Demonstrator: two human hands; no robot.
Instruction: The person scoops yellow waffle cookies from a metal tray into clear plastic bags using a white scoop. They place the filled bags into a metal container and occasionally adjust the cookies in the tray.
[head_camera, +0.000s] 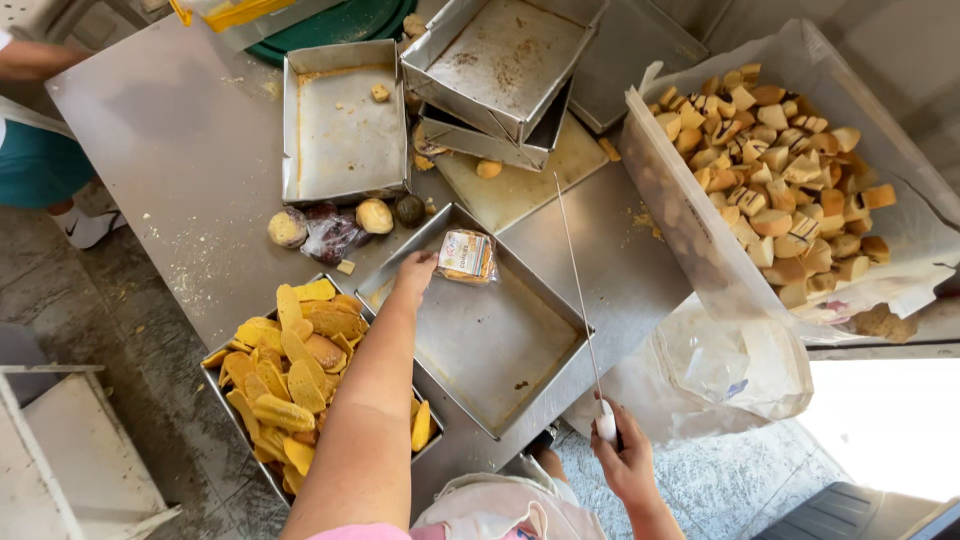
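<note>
My left hand (414, 272) reaches over the rim of a square metal baking tin (480, 345) and touches a small wrapped cake (466, 255) lying in the tin's far corner. My right hand (625, 462) grips the white handle of a long thin-bladed knife (578, 285), whose blade points away across the tin's right edge. To the left of my forearm stands a metal tray (228, 400) heaped with yellow ridged cake slices (290, 375).
Several empty baking tins (345, 120) are stacked at the back of the steel table. Round buns (375, 215) lie beside them. A plastic-lined box (680, 190) of cake pieces (785, 180) stands on the right. Another person (40, 150) stands at far left.
</note>
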